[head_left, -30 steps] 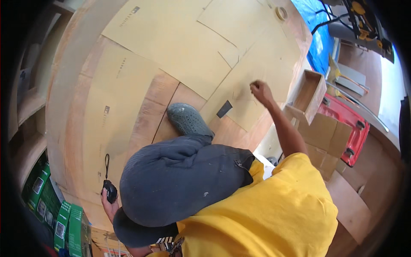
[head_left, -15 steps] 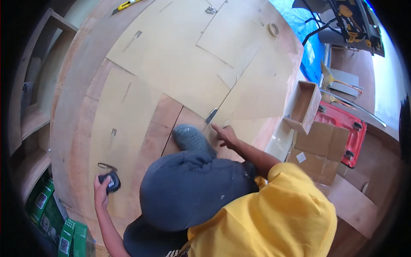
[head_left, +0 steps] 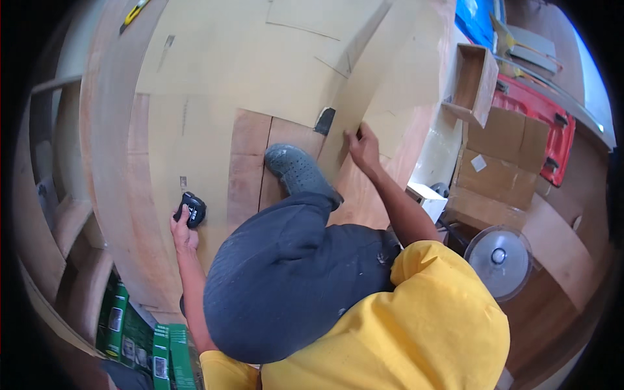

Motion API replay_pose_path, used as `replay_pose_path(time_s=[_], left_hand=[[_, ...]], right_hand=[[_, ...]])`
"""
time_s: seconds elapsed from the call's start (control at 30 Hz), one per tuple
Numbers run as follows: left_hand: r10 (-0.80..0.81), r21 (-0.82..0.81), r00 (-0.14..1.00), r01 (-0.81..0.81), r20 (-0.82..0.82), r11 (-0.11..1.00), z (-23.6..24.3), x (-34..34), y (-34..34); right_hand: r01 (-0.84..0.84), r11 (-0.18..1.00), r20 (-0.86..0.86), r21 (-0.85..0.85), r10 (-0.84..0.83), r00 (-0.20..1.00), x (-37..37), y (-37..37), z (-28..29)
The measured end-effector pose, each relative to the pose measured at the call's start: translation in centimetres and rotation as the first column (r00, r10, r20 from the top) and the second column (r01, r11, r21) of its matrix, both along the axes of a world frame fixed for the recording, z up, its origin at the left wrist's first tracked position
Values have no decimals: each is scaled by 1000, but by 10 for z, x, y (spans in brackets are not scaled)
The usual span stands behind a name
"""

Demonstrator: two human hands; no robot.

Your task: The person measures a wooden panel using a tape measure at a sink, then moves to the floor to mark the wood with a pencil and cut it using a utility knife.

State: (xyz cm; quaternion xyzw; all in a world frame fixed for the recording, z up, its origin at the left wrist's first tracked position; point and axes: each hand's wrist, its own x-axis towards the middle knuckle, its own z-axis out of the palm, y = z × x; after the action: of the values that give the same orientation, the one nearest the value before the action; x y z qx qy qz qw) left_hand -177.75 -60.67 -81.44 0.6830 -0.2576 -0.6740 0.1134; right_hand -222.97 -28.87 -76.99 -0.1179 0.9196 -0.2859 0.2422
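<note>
A black tape measure [head_left: 192, 209] is in my left hand [head_left: 184, 229], whose fingers wrap round it above a tan sheet [head_left: 188, 153] on the wooden surface. My right hand [head_left: 365, 149] pinches the near edge of another thin tan sheet [head_left: 406, 81]. That sheet's left side is raised off the surface, and a shadow runs along it. A dark flat patch [head_left: 325, 121] shows beside the lifted sheet, at the corner of a large tan sheet [head_left: 260, 71]; what it is I cannot tell. My grey clog [head_left: 296, 169] rests on bare reddish boards [head_left: 247, 153] between the sheets.
A yellow utility knife [head_left: 134, 14] lies at the far left. To the right are an open wooden box [head_left: 471, 84], a cardboard piece [head_left: 500, 162], a red plastic object [head_left: 536, 123] and a round translucent lid [head_left: 498, 263]. Wooden shelving [head_left: 71, 221] and green boxes [head_left: 170, 357] stand at the left.
My right hand, earlier pointing with its index finger near the sheet's corner, now grips the sheet's edge and has lifted it. My left hand still holds the tape measure. The view has shifted.
</note>
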Motion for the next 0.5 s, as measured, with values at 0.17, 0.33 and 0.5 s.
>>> replay_pose_path(time_s=[0.17,0.33,0.5], left_hand=[[-401,61,871,401,284,914,9,2,-32],[-537,-86,705,639,464,764,34,10,-84],[-697,-11,399,872,596,490,79,-7,-111]], right_hand=[[5,1000,123,-23,-2,992,-97,-16,9],[-78,939,116,334,41,992,-40,40,-16],[-173,904,15,390,182,983,-9,75,-29]])
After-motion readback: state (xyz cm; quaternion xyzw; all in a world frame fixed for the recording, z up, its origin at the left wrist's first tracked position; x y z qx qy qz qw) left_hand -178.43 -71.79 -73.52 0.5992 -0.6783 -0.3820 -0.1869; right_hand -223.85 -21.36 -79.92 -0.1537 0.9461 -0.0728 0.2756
